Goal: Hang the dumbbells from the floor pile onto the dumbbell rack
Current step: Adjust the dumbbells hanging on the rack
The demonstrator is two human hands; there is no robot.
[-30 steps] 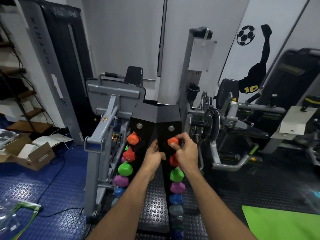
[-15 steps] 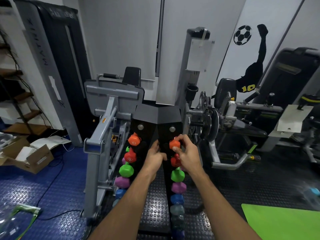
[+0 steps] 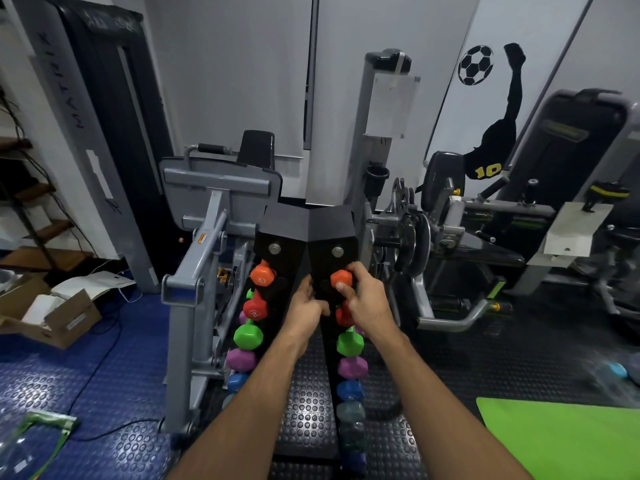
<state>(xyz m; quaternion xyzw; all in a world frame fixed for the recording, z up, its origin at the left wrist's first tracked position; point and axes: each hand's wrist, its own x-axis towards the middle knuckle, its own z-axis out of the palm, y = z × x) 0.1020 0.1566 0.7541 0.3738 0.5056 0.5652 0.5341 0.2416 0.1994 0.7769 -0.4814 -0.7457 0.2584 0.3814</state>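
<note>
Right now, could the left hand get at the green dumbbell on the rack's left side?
Probably yes. The left hand rests on the rack between its two columns, and the green dumbbell hangs just below and left of it, with nothing between them.

Black rack (image 3: 308, 233) at centre carries dumbbells running orange (image 3: 341, 278), red (image 3: 255, 309), green (image 3: 248, 336), purple (image 3: 352, 367), blue (image 3: 349, 390), grey (image 3: 350, 411) downward. Studded floor: blue (image 3: 52, 382) lower left, black (image 3: 308, 403) centre. Plain green mat (image 3: 561, 441) lower right.
</note>
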